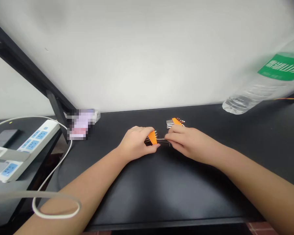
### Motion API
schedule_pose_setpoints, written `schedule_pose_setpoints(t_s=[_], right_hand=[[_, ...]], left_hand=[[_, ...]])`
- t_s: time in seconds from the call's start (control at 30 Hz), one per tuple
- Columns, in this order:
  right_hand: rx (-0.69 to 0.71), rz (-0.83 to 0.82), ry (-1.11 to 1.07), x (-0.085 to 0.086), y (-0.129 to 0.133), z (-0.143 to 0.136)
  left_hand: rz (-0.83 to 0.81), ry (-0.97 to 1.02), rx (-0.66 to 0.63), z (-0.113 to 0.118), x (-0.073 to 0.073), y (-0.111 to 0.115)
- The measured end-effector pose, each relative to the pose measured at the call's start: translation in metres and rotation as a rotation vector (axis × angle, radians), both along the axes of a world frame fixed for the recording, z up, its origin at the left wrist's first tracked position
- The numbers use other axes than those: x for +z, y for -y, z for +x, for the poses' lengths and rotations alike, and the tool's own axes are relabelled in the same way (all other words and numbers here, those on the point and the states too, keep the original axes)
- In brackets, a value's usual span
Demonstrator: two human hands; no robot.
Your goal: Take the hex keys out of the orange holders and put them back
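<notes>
My left hand (138, 143) is closed on an orange hex key holder (152, 137), thumb and fingers on its two ends. Several metal keys stick out of that holder. The fingertips of my right hand (186, 141) pinch the end of a thin metal hex key (161, 139), which reaches across from the holder. A bent dark key end (169, 143) shows just below it. Behind my right hand, a second orange hex key holder (176, 121) with several keys lies on the black table (147, 186), partly covered by the hand.
At the back right stands a large clear water bottle (250, 91) with a green label. A blurred-out phone-like thing (82, 125) is at the back left. A white power strip (30, 148) and a looping white cable (56, 168) lie left. A pale wall (142, 58) rises behind.
</notes>
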State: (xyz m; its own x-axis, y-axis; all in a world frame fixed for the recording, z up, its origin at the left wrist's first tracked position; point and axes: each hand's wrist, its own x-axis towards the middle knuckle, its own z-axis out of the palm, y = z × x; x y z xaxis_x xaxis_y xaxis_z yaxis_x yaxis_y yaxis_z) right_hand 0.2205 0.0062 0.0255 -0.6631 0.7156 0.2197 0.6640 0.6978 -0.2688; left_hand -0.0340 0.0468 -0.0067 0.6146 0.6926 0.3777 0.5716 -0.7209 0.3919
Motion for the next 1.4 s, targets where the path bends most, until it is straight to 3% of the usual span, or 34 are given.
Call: schedule_pose_setpoints(t_s=[0.5, 0.7, 0.9, 1.07, 1.23, 1.4], right_hand=[[-0.05, -0.198, -0.157, 0.007, -0.005, -0.001], [-0.063, -0.032, -0.175, 0.001, -0.002, -0.005], [-0.061, 0.077, -0.051, -0.003, 0.004, -0.01], [-0.006, -0.121, -0.28, -0.007, 0.003, -0.022], [-0.171, -0.403, -0.517, -0.019, -0.001, -0.029], [-0.175, -0.145, -0.348, -0.021, -0.006, -0.027]], left_hand=[[-0.01, -0.008, -0.014, 0.0, -0.001, 0.0], [-0.003, 0.001, 0.005, 0.001, 0.0, -0.001], [0.006, 0.003, -0.018, 0.001, 0.0, -0.001], [-0.002, -0.009, -0.044, 0.002, 0.001, 0.0], [-0.031, 0.032, -0.003, 0.002, 0.002, -0.001], [-0.017, 0.046, 0.01, 0.003, 0.002, 0.0]])
